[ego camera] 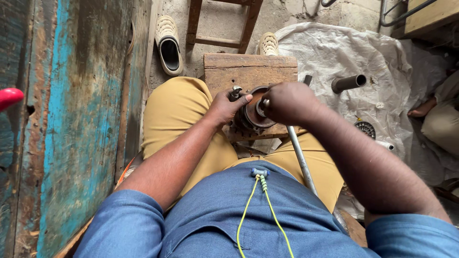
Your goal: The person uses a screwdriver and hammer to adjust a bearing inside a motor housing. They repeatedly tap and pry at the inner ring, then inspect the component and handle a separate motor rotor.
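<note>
Head view: left hand (224, 106) gripping round metal part (251, 114) on wooden block (248, 71), thumb over rim. Right hand (287, 102) clenched around small tool at part's centre, tool mostly hidden. Metal rod (301, 160) slanting across lap. Beyond: white sheet (344, 52) carrying grey pipe (349, 82); two sandals (168, 45) by stool.

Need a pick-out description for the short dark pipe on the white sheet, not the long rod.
Start at the crumpled white plastic sheet on the floor, right of the wooden block the person works on. Near the sheet's middle lies a short dark pipe, open end facing right. Unlike the long shiny rod by the person's leg, it is stubby, dull and hollow.
</note>
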